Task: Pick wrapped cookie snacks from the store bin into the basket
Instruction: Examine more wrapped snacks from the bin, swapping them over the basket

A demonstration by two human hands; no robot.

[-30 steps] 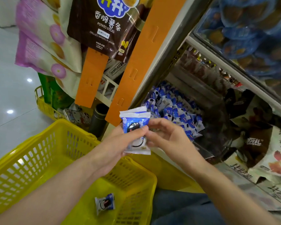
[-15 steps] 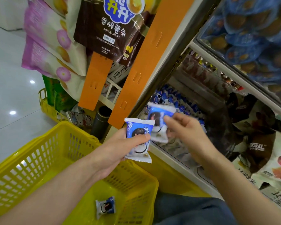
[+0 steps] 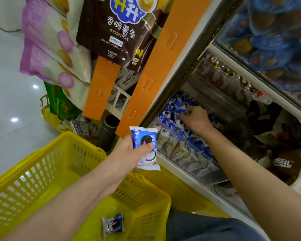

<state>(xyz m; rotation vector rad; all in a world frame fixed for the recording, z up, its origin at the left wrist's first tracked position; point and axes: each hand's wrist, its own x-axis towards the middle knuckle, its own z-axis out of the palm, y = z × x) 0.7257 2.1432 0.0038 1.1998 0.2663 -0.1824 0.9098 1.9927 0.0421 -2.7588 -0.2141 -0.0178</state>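
Pinching a cookie pack (image 3: 145, 147) above the yellow basket (image 3: 42, 169), left hand (image 3: 129, 154); right hand (image 3: 195, 119) in the store bin (image 3: 186, 159), fingers curled on a second pack (image 3: 180, 110); third pack (image 3: 113, 225) lies in the basket.

right hand (image 3: 196, 119) grip hidden among bin packets (image 3: 170, 108), basket (image 3: 47, 148) cropped at left edge

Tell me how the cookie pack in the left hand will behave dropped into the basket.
Probably light: the left hand holds the cookie pack by a thumb pinch. Its glossy wrapper looks slippery, its crimped ends floppy. The cookie may crack; release low over the basket.
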